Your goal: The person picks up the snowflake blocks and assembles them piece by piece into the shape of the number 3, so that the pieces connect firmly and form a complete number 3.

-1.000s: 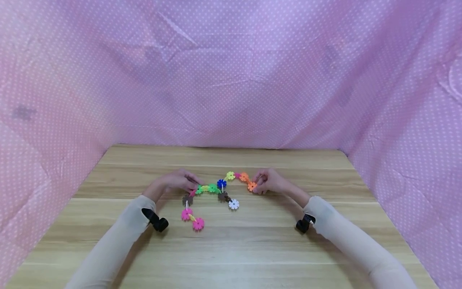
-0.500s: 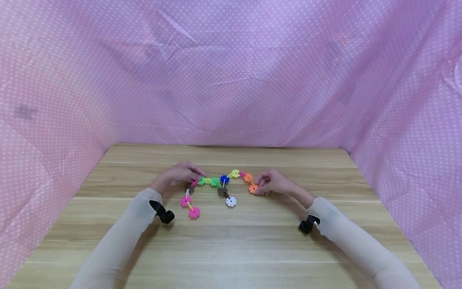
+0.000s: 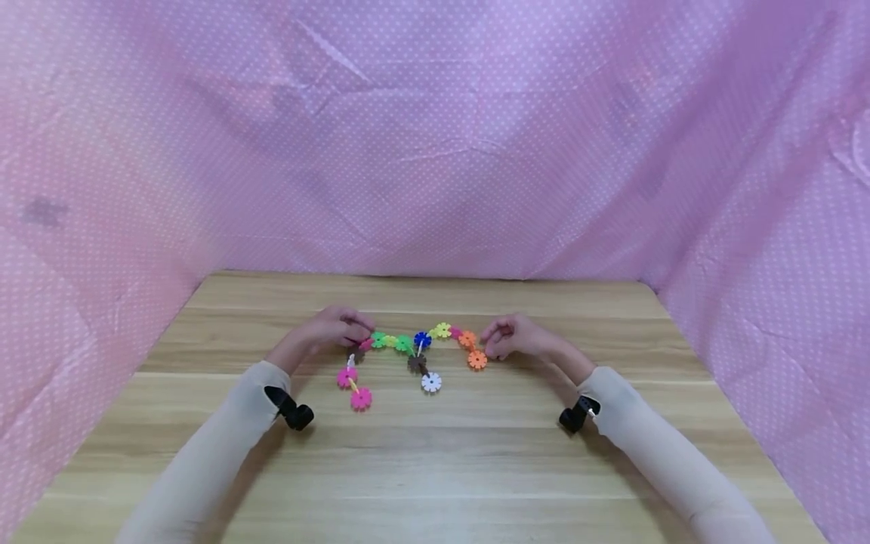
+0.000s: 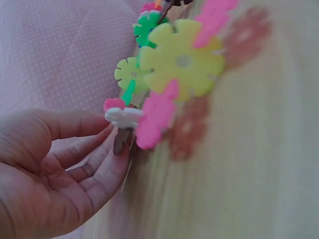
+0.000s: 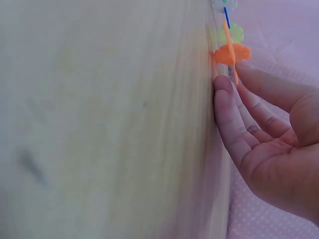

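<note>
A winding chain of colourful plastic snowflake discs, joined edge to edge, lies on the wooden table. Green discs (image 3: 402, 343) run along its left half. A blue disc (image 3: 422, 340) and a short branch ending in a white disc (image 3: 431, 382) sit mid-chain. Bright pink discs (image 3: 361, 399) hang off at lower left. My left hand (image 3: 333, 327) has its fingertips at a dark brown disc (image 4: 122, 139), touching it with fairly straight fingers. My right hand (image 3: 519, 335), fingers loosely bent, is just right of the end orange disc (image 3: 478, 360), with a small gap between.
The wooden table (image 3: 435, 468) stretches around the chain, with a polka-dot pink cloth (image 3: 435, 151) rising at its back and sides. Black wrist cameras (image 3: 297, 417) jut from both beige sleeves (image 3: 217, 453).
The left hand first moved right and away with the chain, then slid back left while the chain shifted only slightly. The right fingers have come off the end orange disc.
</note>
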{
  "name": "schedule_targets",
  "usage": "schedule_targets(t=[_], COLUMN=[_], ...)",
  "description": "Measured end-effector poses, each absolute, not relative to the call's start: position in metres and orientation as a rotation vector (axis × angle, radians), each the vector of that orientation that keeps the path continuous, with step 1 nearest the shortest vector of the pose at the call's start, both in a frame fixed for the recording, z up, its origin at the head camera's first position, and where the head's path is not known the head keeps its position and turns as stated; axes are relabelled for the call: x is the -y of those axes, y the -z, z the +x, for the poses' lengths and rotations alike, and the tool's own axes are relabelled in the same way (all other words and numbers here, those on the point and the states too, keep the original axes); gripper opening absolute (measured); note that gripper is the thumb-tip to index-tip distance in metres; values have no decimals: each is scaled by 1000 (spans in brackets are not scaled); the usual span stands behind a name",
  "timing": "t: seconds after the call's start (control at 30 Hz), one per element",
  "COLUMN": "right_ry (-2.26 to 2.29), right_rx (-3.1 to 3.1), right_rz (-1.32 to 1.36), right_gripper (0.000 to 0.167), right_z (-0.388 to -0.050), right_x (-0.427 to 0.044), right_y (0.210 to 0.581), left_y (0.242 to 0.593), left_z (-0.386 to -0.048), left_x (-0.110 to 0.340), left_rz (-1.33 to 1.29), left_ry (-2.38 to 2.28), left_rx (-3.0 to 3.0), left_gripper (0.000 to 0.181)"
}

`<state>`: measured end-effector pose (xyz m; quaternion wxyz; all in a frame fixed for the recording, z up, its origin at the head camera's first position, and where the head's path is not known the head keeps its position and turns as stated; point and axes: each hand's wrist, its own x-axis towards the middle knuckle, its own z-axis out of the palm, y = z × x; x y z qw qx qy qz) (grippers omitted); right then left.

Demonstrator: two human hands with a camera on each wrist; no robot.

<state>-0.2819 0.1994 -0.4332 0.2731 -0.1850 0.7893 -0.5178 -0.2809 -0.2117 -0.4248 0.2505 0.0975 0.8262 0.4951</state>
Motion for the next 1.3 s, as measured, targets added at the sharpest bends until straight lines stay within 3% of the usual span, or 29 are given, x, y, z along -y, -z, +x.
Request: schedule_targets(t=[0.27,0.47,0.93,1.3], right_ry=[1440,1341,1342,1280], right_rx=[-2038,-2052,-2080,-2175], right_rz=[-458,-570,-513,-545], right_gripper=[45,48,48,41], right_z=[-297,-305,-299,-282], right_x=[-196,-192,-193,-202], right_y=[439,434,437,434], left_y=[429,429,433,433], left_z=[-253,-244,-247,-271], left_x=[227,234,233,217], left_rz=[264,260,232,210], left_ry=[-1372,-1377,-1402,-1417], left_rx=[-2218,-2145,-2098,-2170], left_gripper=[39,44,51,52])
